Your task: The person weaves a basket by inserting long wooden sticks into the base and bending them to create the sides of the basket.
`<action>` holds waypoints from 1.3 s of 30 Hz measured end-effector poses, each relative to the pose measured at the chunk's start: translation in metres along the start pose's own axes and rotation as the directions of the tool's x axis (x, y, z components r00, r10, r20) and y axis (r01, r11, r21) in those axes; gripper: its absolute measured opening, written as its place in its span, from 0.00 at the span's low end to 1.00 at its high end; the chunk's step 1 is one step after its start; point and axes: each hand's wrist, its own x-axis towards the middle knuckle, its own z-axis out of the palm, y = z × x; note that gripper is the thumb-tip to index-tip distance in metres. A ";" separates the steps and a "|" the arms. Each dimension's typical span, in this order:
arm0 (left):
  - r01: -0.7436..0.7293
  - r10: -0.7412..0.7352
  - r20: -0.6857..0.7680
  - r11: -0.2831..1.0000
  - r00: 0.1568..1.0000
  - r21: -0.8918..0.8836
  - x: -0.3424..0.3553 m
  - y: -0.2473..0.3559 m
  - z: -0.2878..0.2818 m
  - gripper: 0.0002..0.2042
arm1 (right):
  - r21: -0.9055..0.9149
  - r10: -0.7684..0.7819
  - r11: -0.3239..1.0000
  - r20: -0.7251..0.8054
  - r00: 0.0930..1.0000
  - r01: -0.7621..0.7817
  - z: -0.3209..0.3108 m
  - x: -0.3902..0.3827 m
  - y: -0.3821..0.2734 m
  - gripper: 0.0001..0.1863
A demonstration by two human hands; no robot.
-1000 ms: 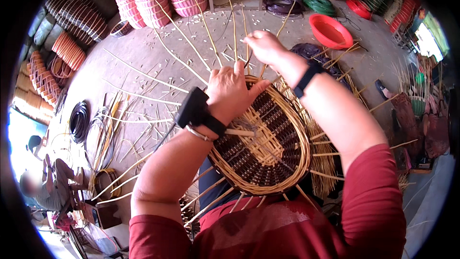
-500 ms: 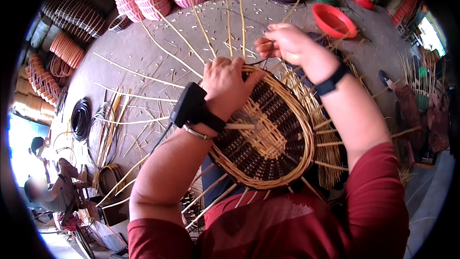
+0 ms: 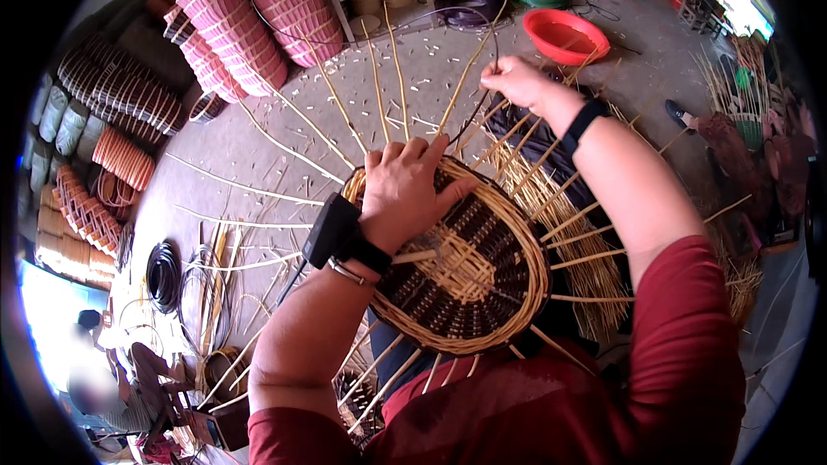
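Left hand [image 3: 405, 194] presses flat on the oval woven base [image 3: 469, 271]; right hand [image 3: 514, 82] pinches a dark strand [image 3: 479, 112] above the spokes [image 3: 388, 90].

We have a single view, from a wide fisheye camera worn on the head, looking steeply down over our own chest and red sleeves. It sits close above the oval woven wicker basket base [image 3: 469, 271] in our lap, which fills the middle. Our forearms enter from the lower edge. Toward the rim, straight lines bend, and the grey concrete floor [image 3: 258, 155] and stacked pink woven baskets [image 3: 258, 21] lie farther off at the top.
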 end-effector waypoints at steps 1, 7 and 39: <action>-0.019 0.019 -0.011 1.000 1.000 0.005 0.007 0.004 0.002 0.38 | -0.224 -0.042 0.973 0.028 0.999 0.047 -0.011 0.018 0.019 0.10; 0.044 -0.044 0.076 0.999 0.996 0.004 -0.005 -0.007 -0.003 0.36 | -0.698 0.079 0.668 -0.278 0.957 -0.257 -0.012 0.033 0.025 0.18; 0.031 -0.030 0.055 0.999 0.998 -0.020 -0.018 -0.008 0.012 0.33 | -0.693 -0.430 0.211 0.568 0.702 0.690 0.005 -0.135 -0.051 0.15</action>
